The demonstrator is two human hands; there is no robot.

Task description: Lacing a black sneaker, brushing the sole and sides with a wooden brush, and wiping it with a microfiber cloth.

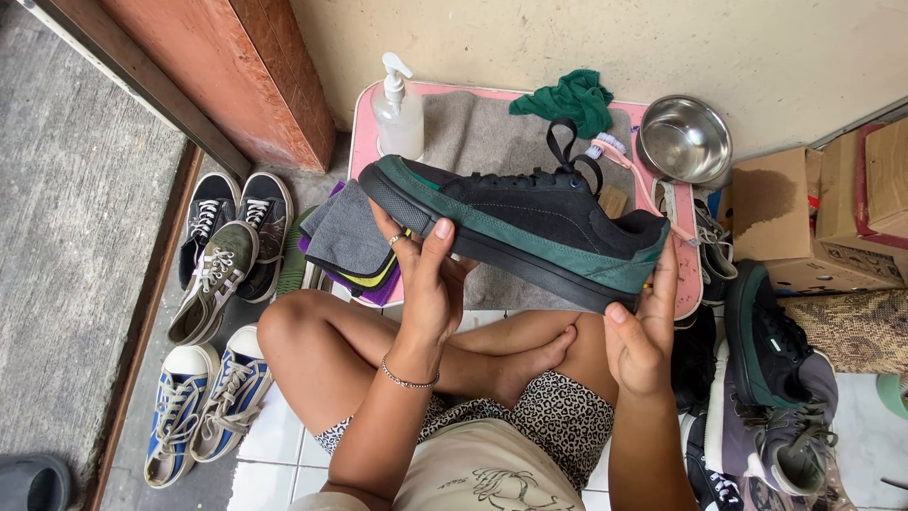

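Black-and-green shoe [530, 222] sits mid-frame above the pink tabletop [364, 118], long axis running upper left to lower right, sole toward the person. Left hand [426, 284] grip clamped on the toe end, right hand [643, 336] grip clamped on the heel.

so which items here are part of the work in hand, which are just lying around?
In hand: black and green sneaker, held by left hand and right hand.

Lying about: pump bottle, steel bowl, green rag, folded cloths, floor sneakers, cardboard boxes.
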